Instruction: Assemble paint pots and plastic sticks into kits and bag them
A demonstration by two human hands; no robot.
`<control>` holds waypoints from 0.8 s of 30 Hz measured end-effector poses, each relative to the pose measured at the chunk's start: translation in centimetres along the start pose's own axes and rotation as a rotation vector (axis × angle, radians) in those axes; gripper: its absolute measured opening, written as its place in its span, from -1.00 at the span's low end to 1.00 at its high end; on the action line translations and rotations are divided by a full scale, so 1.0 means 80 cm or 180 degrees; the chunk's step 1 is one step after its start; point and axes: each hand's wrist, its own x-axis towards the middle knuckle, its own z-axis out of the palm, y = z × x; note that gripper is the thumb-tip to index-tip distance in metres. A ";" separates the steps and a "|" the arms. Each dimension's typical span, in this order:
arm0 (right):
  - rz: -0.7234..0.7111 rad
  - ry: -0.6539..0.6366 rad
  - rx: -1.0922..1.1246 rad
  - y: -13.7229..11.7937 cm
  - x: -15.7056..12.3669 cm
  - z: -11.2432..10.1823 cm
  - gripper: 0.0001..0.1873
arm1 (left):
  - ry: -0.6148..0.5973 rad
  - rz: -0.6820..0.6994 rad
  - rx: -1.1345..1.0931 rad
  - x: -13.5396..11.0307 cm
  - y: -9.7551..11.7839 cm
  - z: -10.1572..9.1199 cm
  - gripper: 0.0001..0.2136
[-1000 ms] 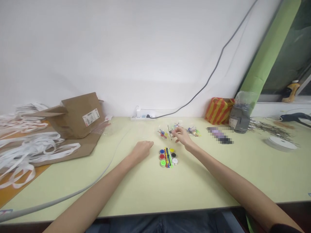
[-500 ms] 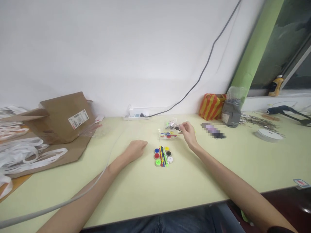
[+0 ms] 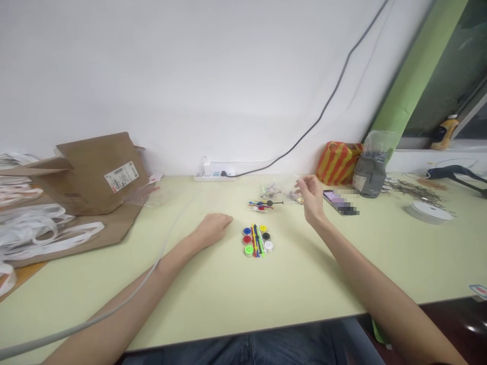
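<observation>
White wall stands behind a pale yellow table [image 3: 289,299], with a power strip [image 3: 213,177] at its back edge. Left hand [image 3: 213,228] rests on the table, loosely curled and holding nothing. Right hand [image 3: 310,195] is raised above the table, its fingers bent and almost closed (if something thin is between them, I cannot tell), just beside a small clear bag [image 3: 293,196]. Between the hands, a little forward, lie colored plastic parts [image 3: 257,241] in a tight group. Farther behind them are thin colored sticks [image 3: 262,204], and a phone [image 3: 340,203], partly blurred, lies to the right.
</observation>
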 end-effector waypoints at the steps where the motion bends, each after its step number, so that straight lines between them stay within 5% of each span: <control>1: -0.0016 0.0075 0.0037 -0.001 0.004 -0.004 -0.72 | 0.0010 0.0001 -0.0017 0.000 0.000 0.000 -0.78; 8: -0.0401 0.0830 -0.0148 -0.006 0.029 -0.032 -0.69 | -0.0037 -0.0043 -0.0104 -0.001 0.003 -0.003 -0.77; 12: -0.0271 0.1285 0.0176 -0.006 0.009 -0.017 -0.74 | 0.0175 -0.0102 -0.0225 -0.001 0.005 -0.001 -0.74; 17: 0.0787 0.0365 0.0858 -0.025 -0.055 0.035 -0.71 | 0.0995 0.0201 -0.0782 -0.008 0.018 -0.010 -0.72; 21: 0.1299 -0.0683 0.1290 -0.055 -0.099 0.064 -0.73 | 0.0977 0.0333 -0.1484 -0.019 0.041 -0.020 -0.68; 24: 0.1305 -0.0968 0.1066 -0.068 -0.110 0.067 -0.75 | 0.1039 0.0124 -0.2673 -0.019 0.055 -0.019 -0.50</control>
